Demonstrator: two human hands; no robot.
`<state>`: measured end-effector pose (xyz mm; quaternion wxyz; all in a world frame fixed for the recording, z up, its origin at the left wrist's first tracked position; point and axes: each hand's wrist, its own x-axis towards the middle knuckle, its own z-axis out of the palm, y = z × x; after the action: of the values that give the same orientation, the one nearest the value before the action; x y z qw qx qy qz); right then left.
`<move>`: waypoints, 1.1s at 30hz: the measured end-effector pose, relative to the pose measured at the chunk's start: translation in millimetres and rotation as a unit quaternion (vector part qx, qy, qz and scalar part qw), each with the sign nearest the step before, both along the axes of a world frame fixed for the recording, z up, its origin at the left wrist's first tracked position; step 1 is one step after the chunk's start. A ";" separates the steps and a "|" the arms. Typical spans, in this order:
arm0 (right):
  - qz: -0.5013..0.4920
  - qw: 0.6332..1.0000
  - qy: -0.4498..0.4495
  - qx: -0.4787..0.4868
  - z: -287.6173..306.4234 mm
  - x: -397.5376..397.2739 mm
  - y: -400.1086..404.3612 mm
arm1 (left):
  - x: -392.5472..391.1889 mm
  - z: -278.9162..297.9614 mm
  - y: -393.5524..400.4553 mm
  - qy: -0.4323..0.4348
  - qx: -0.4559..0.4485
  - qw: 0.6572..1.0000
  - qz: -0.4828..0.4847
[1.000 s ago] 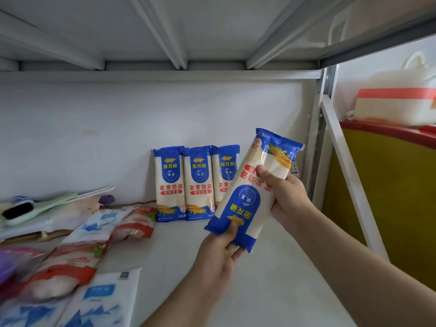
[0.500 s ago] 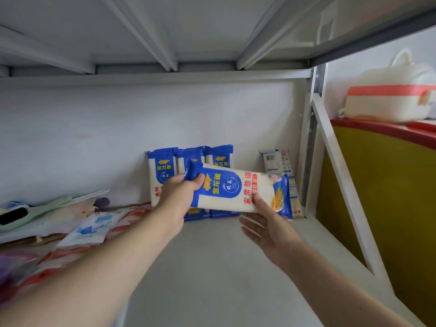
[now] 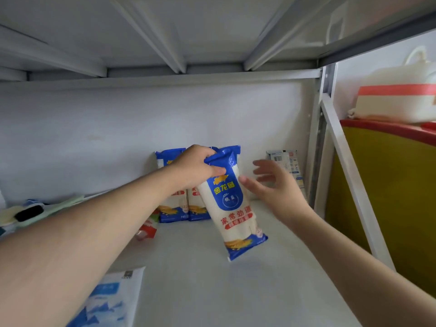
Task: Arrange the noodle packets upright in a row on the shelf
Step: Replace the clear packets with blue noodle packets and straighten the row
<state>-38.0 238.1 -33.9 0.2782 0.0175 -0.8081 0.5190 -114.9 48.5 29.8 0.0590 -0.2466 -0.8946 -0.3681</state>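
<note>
Here my left hand [image 3: 198, 166] pinches the tilted noodle packet [image 3: 232, 208] by its top; my right hand [image 3: 271, 182], fingers spread, hovers at its three o'clock, above the shelf [image 3: 212, 291].

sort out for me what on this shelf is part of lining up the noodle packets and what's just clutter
Job in hand: held noodle packet, gripped at its top by the left hand; right hand open beside it; standing noodle packets at the back wall.

Lying about: blue-and-white bag, red-and-white packet, brush, white container.
</note>
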 end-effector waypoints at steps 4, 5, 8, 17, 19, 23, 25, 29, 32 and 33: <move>0.168 0.979 -0.106 -0.044 -0.5 -6.7 -5.3 | 6.9 1.8 8.5 0.008 -0.052 0.998 -0.043; 0.178 0.976 -0.099 -0.080 -2.4 -7.1 -6.1 | 8.5 3.3 10.8 0.015 -0.052 0.997 -0.051; 0.175 0.969 -0.074 -0.159 -8.0 -5.7 -7.6 | 12.2 7.7 13.4 0.017 0.007 0.999 -0.048; 0.140 0.963 -0.096 -0.207 -21.9 -4.1 -10.2 | 5.4 -34.6 -1.6 -0.114 0.299 0.948 -0.002; 0.146 0.964 -0.106 -0.196 -22.6 -4.7 -10.8 | 5.1 -38.8 -0.3 -0.068 0.317 0.945 0.026; 0.163 0.966 -0.091 -0.178 -12.7 -4.0 -8.6 | 5.9 -40.8 3.3 -0.008 0.318 0.947 0.053; 0.167 0.961 -0.047 -0.215 -3.3 -4.9 -6.2 | 9.6 -40.5 6.7 0.006 0.313 0.948 0.053; 0.097 0.973 -0.005 -0.211 9.7 -8.4 -1.3 | 11.4 -37.9 9.0 0.032 0.289 0.956 0.047; 0.083 0.981 0.008 -0.176 12.7 -8.7 1.3 | 8.8 -37.1 9.0 0.038 0.282 0.958 0.048; 0.083 0.982 0.011 -0.171 13.3 -9.0 1.5 | 8.7 -38.2 10.0 0.037 0.291 0.955 0.050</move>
<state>-47.0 239.5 -20.6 0.2416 0.0424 -0.7004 0.6703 -106.2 58.5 -8.4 0.1795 -0.1875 -0.7570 -0.5996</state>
